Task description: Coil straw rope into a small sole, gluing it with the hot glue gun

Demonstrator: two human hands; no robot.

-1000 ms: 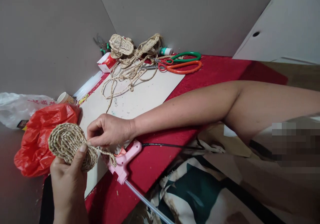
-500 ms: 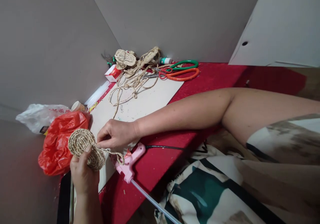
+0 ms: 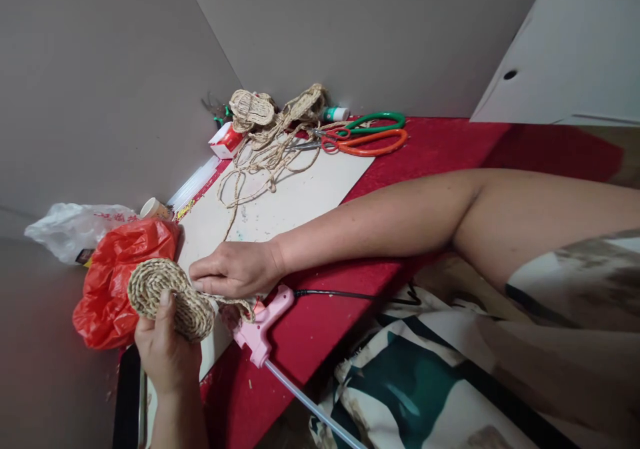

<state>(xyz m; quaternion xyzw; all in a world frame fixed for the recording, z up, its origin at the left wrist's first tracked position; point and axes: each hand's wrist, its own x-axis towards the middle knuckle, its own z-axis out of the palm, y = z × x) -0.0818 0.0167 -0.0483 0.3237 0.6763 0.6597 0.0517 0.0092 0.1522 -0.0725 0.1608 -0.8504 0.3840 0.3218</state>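
Observation:
In my left hand (image 3: 167,355) is a sole-shaped coil of braided straw cord (image 3: 155,279), narrowed at its middle. The thumb presses on its upper face, and the other fingers are mostly hidden beneath it. My right hand (image 3: 237,269) is closed at the coil's edge, pinching the loose straw cord (image 3: 240,304) that runs off it. That cord's tail hangs beside a pink hot glue gun (image 3: 263,325), which lies on the red table cover with a clear glue stick (image 3: 315,405) sticking out of its back.
A white board (image 3: 270,202) lies on the red-covered table (image 3: 435,149). On and around it are tangled straw cord (image 3: 260,145), another woven straw piece (image 3: 251,109), scissors (image 3: 373,143), a small red-and-white box (image 3: 226,141), glue sticks (image 3: 195,183), a paper cup (image 3: 155,209) and a red plastic bag (image 3: 107,282).
The straw coil has turned slightly and shifted a little left in my left hand. My right hand has moved slightly with it, its fingers closing more over the cord. The whole view has shifted a bit.

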